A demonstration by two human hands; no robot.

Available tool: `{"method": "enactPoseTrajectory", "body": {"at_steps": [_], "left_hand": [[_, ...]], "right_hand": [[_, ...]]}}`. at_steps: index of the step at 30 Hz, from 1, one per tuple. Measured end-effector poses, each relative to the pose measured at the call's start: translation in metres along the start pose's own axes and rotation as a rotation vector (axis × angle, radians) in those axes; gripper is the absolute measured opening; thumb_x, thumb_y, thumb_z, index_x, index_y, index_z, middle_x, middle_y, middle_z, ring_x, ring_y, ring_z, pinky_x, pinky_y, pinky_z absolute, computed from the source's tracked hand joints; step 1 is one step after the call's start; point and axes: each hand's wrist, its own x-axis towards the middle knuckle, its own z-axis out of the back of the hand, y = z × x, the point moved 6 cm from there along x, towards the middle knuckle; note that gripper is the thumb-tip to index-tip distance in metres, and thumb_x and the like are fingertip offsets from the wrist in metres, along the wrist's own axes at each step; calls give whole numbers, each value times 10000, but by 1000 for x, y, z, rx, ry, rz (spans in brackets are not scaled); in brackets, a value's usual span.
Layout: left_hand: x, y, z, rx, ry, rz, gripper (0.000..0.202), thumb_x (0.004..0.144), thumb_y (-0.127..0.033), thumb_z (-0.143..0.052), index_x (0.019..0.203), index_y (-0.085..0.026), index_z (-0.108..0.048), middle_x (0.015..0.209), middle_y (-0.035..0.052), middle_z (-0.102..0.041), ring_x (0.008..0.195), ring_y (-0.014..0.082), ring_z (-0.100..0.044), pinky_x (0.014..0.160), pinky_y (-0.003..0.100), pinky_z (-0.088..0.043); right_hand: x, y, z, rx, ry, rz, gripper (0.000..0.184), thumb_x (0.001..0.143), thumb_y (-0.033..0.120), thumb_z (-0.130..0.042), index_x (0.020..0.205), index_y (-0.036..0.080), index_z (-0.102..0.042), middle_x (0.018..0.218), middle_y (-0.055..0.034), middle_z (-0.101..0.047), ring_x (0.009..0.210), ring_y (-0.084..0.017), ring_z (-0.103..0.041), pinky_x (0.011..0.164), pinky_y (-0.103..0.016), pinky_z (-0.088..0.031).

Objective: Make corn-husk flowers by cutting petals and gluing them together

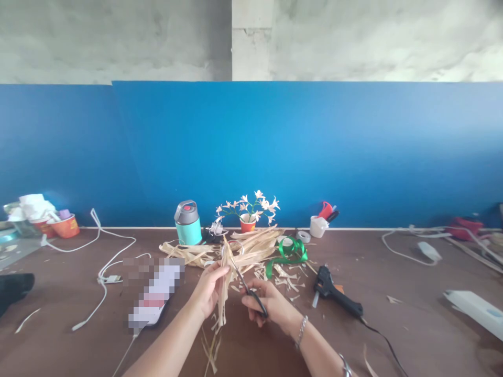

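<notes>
My left hand (209, 287) is closed on a pale dried corn husk (225, 285), which stands up from the fingers and hangs down below them. In my right hand (267, 303) is a pair of scissors (251, 294) with dark handles. Their blades point up and left, against or very close to the husk's right edge; whether they are cutting I cannot tell. Behind both hands lies a pile of long husk strips (257, 246). Small cut scraps (288, 277) are scattered to the right, and a few thin strips (212, 351) lie below my left hand.
A black glue gun (338, 296) lies right, its cord running forward. Green ribbon (291, 252) is beside the pile. Behind stand a teal flask (188, 230), a red cup (248, 225) with white flowers and a white cup (318, 228). A phone (157, 298) with a cable lies left.
</notes>
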Motion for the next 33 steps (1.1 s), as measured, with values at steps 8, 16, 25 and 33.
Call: {"method": "enactPoseTrajectory", "body": {"at_steps": [8,16,25,33], "left_hand": [[-1,3,-1,38,-5,-2,205,593,-179,-717,722,-164,-560,553,-43,-616,472,85,-554,460,174,-394],[-5,0,-3,50,-47,4,233,556,-190,-736,705,-163,-558,533,-46,-613,455,82,-550,423,159,-373],[-1,7,0,92,0,47,267,574,-199,-734,785,-171,-574,594,-17,-645,499,143,-603,457,220,-442],[0,8,0,119,28,68,188,590,-194,-717,728,-151,-597,565,-16,-625,481,118,-573,454,202,-423]], "right_hand": [[1,-1,1,-34,-23,28,472,601,500,-695,882,165,-517,478,56,-564,342,-52,-432,360,-167,-346],[1,1,2,-39,-56,58,460,597,500,-706,859,169,-523,445,78,-476,394,-61,-429,354,-153,-289],[1,6,3,-75,-91,96,410,610,472,-698,821,170,-519,426,92,-432,373,-51,-380,347,-163,-232],[3,3,6,-104,-111,75,411,607,464,-697,832,161,-535,420,83,-470,356,-49,-384,342,-160,-257]]}}
